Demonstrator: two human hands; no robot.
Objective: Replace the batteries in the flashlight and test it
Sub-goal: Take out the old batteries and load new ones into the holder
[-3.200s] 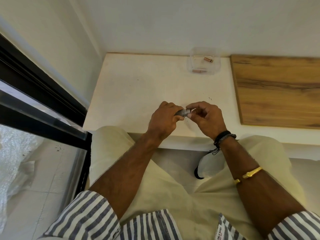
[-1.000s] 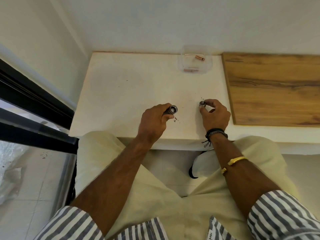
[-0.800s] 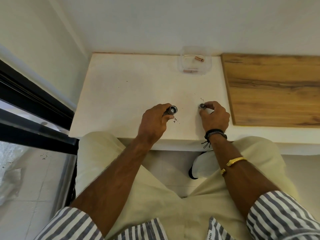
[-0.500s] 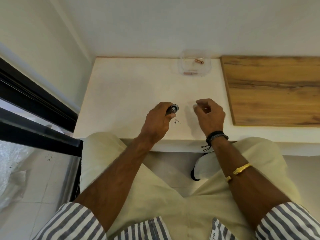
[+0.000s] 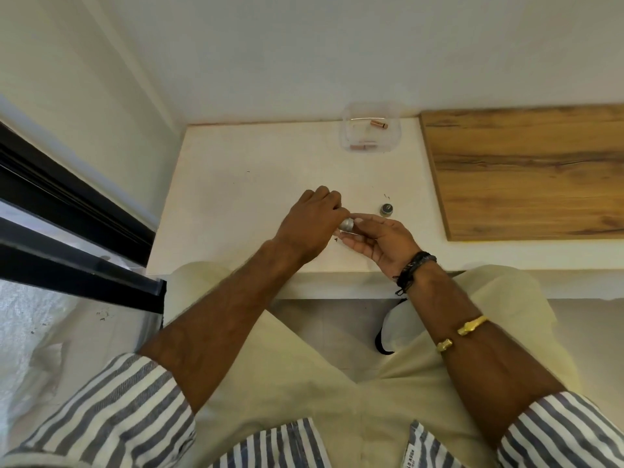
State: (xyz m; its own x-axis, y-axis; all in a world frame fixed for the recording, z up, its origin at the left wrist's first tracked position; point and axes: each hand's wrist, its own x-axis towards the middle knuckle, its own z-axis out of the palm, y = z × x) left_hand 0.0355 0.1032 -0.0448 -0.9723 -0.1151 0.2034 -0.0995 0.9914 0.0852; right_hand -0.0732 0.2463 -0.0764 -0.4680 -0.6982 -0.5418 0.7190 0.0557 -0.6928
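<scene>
My left hand (image 5: pixel 312 221) is closed around the small grey flashlight (image 5: pixel 347 224), of which only the open silver end shows past my fingers. That end points down and right onto my right hand (image 5: pixel 383 238), which lies palm up just beneath it, fingers spread and thumb beside the opening. The flashlight's dark end cap (image 5: pixel 386 209) stands alone on the white table (image 5: pixel 243 197), a little beyond my right hand. A clear plastic box (image 5: pixel 347 136) at the table's back edge holds copper-coloured batteries (image 5: pixel 378 124).
A wooden board (image 5: pixel 526 170) covers the table's right part. A black window frame (image 5: pixel 67 231) runs along the left. White walls meet behind the table. My knees in beige trousers sit below the table's front edge.
My right hand set the end cap down on the table, let it go and came back palm up under the flashlight. My left hand tipped the flashlight's open end toward it.
</scene>
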